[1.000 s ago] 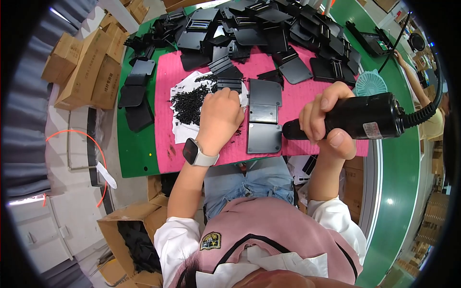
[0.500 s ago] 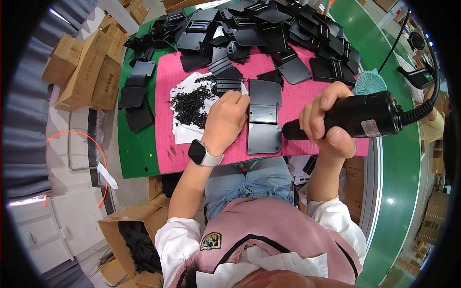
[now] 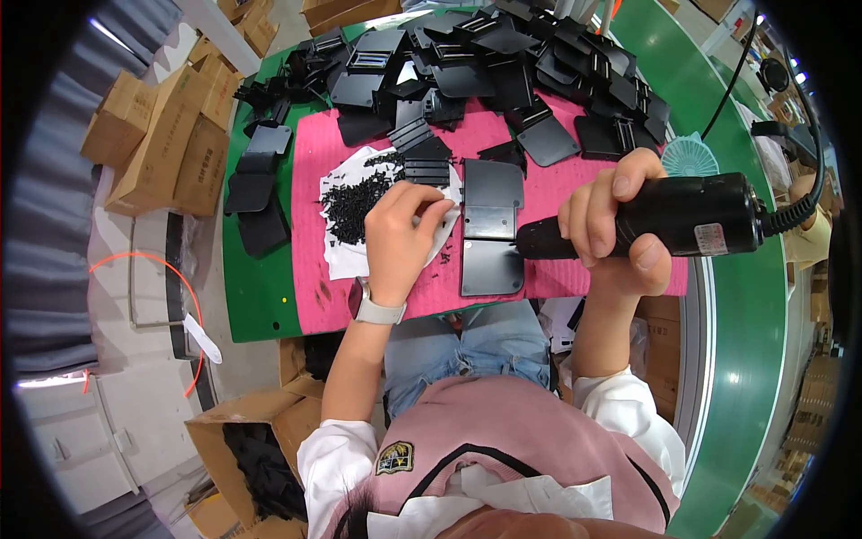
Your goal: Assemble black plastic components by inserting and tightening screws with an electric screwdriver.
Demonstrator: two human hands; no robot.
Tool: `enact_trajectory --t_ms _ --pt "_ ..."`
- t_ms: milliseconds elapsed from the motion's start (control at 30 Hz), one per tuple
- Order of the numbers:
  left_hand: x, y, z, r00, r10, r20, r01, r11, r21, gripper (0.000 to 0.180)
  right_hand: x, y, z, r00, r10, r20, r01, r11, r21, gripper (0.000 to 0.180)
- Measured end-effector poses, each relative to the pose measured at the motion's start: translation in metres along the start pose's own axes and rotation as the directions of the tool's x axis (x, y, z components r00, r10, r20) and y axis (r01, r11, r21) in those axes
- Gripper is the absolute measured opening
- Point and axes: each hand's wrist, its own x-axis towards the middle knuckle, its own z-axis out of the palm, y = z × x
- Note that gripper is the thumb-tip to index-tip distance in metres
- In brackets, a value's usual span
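My right hand [image 3: 620,225] is wrapped round a black electric screwdriver [image 3: 691,216], held sideways with its nose pointing left. That nose overlaps the right edge of a black hinged plate assembly [image 3: 492,268] lying on a pink mat [image 3: 395,301]. My left hand [image 3: 404,235], with a watch at its wrist, hovers left of the assembly, thumb and fingertips pinched together. Whatever the pinch holds is too small to make out. Beside it a heap of small black screws [image 3: 350,208] lies on a white cloth [image 3: 341,262]. A ribbed black part [image 3: 426,171] sits just beyond the fingers.
Many black plate parts [image 3: 462,76] are piled along the table's far side. More black plates [image 3: 256,193] lie on the green tabletop [image 3: 247,301] at left. A teal mesh basket [image 3: 690,157] stands at right, near the screwdriver's cable [image 3: 817,171]. An open carton [image 3: 238,409] holds black parts.
My left hand has drawn back slightly left and down from the assembly and turned, showing the pinch. The screwdriver's nose has shifted a little left, onto the plate's edge.
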Motion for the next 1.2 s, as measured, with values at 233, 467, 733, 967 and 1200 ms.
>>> enact_trajectory --t_ms 233,467,733,967,1200 --pt "-0.029 0.012 -0.006 0.952 -0.156 0.265 0.281 0.789 -0.547 0.01 0.005 0.009 -0.002 0.986 -0.168 -0.011 0.168 0.971 0.173 0.041" --pt "-0.029 0.015 -0.005 0.947 -0.098 0.307 0.265 0.778 -0.569 0.008 0.002 0.012 -0.004 0.99 -0.142 -0.005 0.139 0.958 0.252 0.04" --pt "-0.026 0.019 -0.009 0.953 -0.032 0.301 0.17 0.879 -0.445 0.011 0.001 0.015 0.004 0.999 -0.048 -0.009 0.048 0.978 0.201 0.039" --pt "-0.035 0.013 -0.005 0.979 -0.043 0.199 0.138 0.857 -0.497 0.014 0.012 0.02 0.006 0.995 0.01 -0.103 0.016 0.969 0.247 0.032" --pt "-0.036 0.014 -0.008 1.0 0.021 -0.013 -0.025 0.886 -0.462 0.018 0.018 0.024 0.017 0.955 0.074 -0.287 -0.009 0.975 0.221 0.031"
